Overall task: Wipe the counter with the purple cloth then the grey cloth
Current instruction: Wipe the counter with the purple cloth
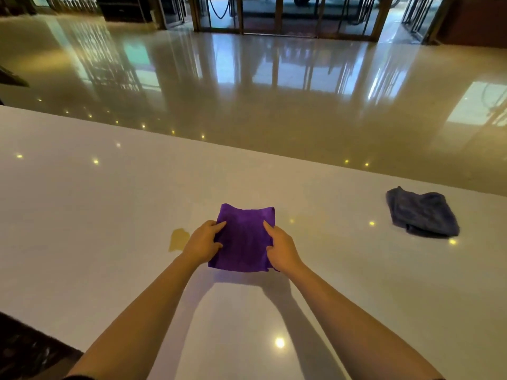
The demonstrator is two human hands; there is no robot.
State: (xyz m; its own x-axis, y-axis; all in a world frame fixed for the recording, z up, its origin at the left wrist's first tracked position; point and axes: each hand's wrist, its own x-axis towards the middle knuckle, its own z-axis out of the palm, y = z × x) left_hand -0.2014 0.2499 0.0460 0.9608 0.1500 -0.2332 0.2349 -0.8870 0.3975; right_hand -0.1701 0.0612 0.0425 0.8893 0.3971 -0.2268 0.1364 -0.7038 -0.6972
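Gripping folded, plush purple cloth [244,237] — both hands, glossy white counter [109,201]

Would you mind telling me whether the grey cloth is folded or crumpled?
Crumpled. The grey cloth lies in a loose, uneven heap on the counter, with bunched edges and no straight fold, untouched by either hand.

Glossy stone-look surfaces, soft matt cloths

The pale white counter top [109,204] is smooth and polished, mirroring ceiling lights; the folded square purple cloth [244,237] looks like plush matt microfibre, and the crumpled dark grey cloth [422,213] has a similar fuzzy nap. The beige lobby floor [260,111] is high-gloss tile, probably marble, and the far doors [274,15] look like glass in metal frames.
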